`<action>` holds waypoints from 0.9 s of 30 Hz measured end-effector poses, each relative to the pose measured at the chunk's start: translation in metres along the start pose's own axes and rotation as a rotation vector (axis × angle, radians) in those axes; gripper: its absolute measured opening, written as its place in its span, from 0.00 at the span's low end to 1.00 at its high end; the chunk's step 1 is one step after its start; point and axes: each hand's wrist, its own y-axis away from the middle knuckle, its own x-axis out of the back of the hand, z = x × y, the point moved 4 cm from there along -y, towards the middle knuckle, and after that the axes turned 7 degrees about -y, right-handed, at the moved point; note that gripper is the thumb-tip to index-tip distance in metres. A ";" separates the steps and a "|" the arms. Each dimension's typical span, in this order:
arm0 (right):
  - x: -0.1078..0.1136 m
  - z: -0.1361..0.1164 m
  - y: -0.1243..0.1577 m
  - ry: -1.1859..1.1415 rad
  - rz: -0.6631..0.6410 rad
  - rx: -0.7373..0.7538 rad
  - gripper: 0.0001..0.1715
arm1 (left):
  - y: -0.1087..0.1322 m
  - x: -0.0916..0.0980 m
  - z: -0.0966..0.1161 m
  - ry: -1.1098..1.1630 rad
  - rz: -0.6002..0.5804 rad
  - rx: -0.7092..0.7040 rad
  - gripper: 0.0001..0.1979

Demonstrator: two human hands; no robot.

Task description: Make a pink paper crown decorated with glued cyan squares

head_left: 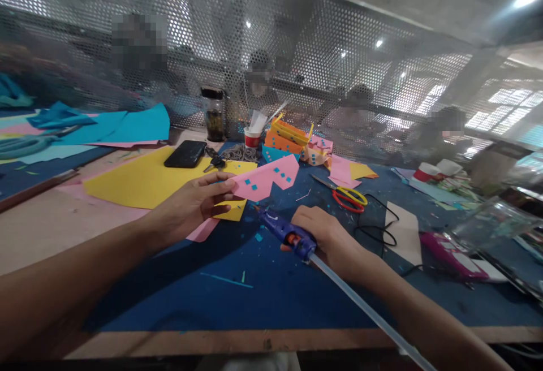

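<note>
My left hand (pixel 207 193) pinches one end of a pink paper piece (pixel 261 183), which has a notch in its lower edge and several small blue squares on its face. A blue hot glue gun (pixel 282 227) is gripped in my right hand (pixel 320 229). Its nozzle points up and left, just below the paper and apart from it. From the gun's back end a long translucent glue stick (pixel 365 306) runs toward the lower right. Small blue paper scraps (pixel 258 237) lie on the blue table surface (pixel 178 297) beneath.
Yellow paper (pixel 127 181) lies left, with a black phone (pixel 184 154) and keys (pixel 216 163) on it. Scissors (pixel 350 197) and a black cord (pixel 388 241) lie right. Behind stand folded paper pieces (pixel 286 142), a paper cup (pixel 253 137) and a bottle (pixel 214 116) before a perforated screen (pixel 288 31).
</note>
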 end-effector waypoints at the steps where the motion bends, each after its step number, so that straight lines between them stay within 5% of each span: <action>1: 0.000 -0.002 0.000 0.004 -0.013 -0.004 0.10 | 0.001 -0.001 0.000 0.009 -0.006 0.000 0.06; 8: -0.009 0.008 0.001 -0.243 0.018 -0.001 0.14 | -0.002 0.000 0.001 0.048 0.005 -0.031 0.08; 17: -0.018 0.036 0.014 -0.858 0.001 -0.522 0.26 | -0.008 0.006 0.001 -0.001 -0.018 -0.056 0.09; 27: -0.014 0.039 0.026 -0.672 -0.037 -0.616 0.25 | -0.010 0.011 0.001 -0.011 -0.023 -0.081 0.11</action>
